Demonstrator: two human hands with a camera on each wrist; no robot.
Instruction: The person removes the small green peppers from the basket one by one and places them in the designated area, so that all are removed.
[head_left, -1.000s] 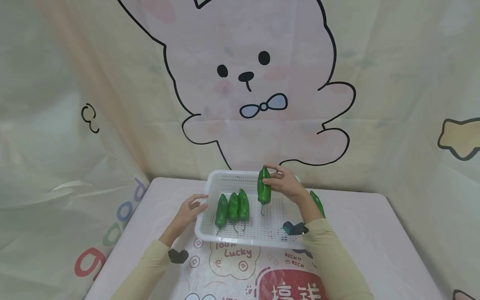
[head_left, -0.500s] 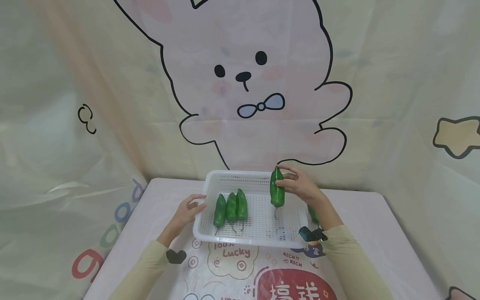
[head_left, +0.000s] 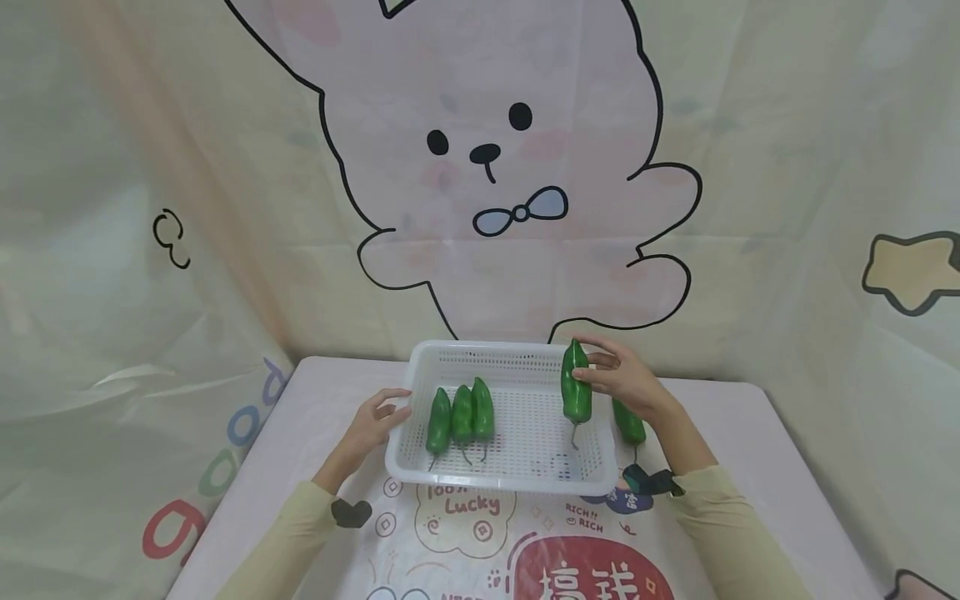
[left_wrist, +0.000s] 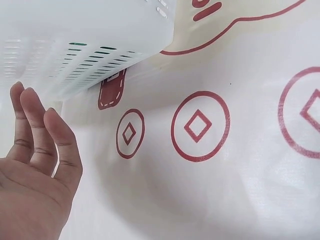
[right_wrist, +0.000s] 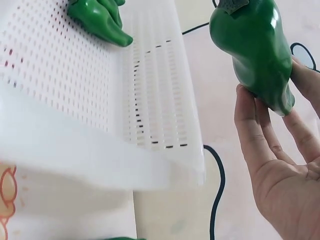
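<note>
My right hand [head_left: 626, 383] pinches a green pepper [head_left: 576, 392] between thumb and fingers, tip up and stem down. The pepper hangs over the right side of a white perforated plastic basket [head_left: 525, 485]. In the right wrist view, the pepper [right_wrist: 262, 45] sits at the fingertips, apart from the basket. Three more green peppers [head_left: 462, 414] lie side by side in the basket's left half. My left hand [head_left: 371, 427] is at the basket's left rim, its fingers loosely extended. The left wrist view has these fingers [left_wrist: 65, 145] beside the basket's outer wall, with the thumb out of sight.
Another green pepper [head_left: 628, 423] lies on the table just right of the basket, partly behind my right hand. A printed white cloth [head_left: 480, 533] covers the table. Cartoon-printed sheets [head_left: 750, 250] hang behind and at both sides.
My right hand has carried the pepper rightward across the basket to its right side. The pepper on the table shows differently behind the moving arm. My left hand stays at the rim.
</note>
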